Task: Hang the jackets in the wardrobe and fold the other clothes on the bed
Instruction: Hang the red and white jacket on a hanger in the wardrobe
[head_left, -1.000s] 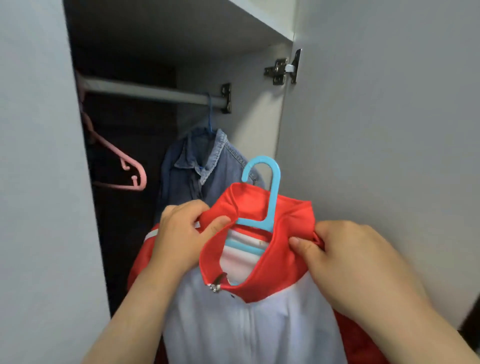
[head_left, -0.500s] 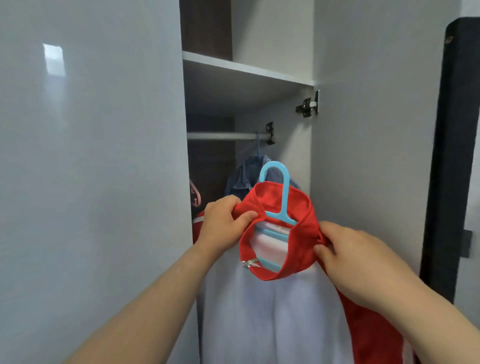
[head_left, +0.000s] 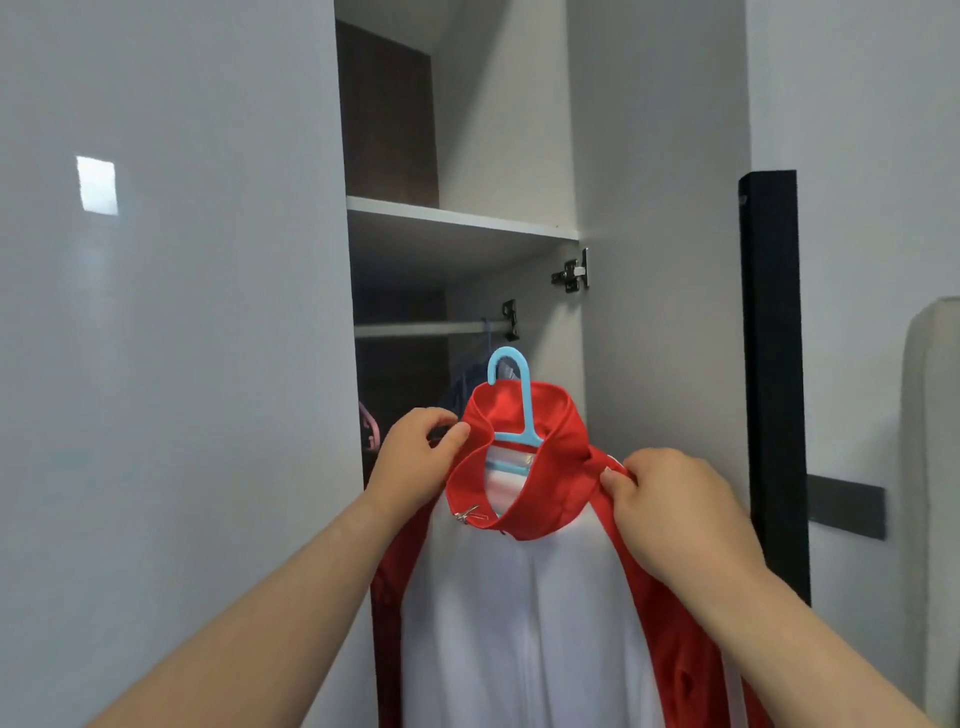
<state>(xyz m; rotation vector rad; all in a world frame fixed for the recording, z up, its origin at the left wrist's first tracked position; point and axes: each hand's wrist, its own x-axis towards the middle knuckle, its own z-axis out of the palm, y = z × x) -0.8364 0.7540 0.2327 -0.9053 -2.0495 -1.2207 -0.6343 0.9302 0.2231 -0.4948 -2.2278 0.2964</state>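
Red and white jacket (head_left: 524, 613) on blue hanger (head_left: 511, 410), held up in front of open wardrobe (head_left: 462, 218); left hand (head_left: 415, 467) pinches left side of red collar, fingers curled round fabric; right hand (head_left: 670, 499) grips right shoulder seam, fingers curled tight; hanger hook rises above collar, below rail (head_left: 426, 328), not on it; denim garment (head_left: 462, 387) hangs on rail behind; pink hanger (head_left: 370, 428) partly visible at left inside; shelf above rail; door hinge (head_left: 574, 270) on right panel.
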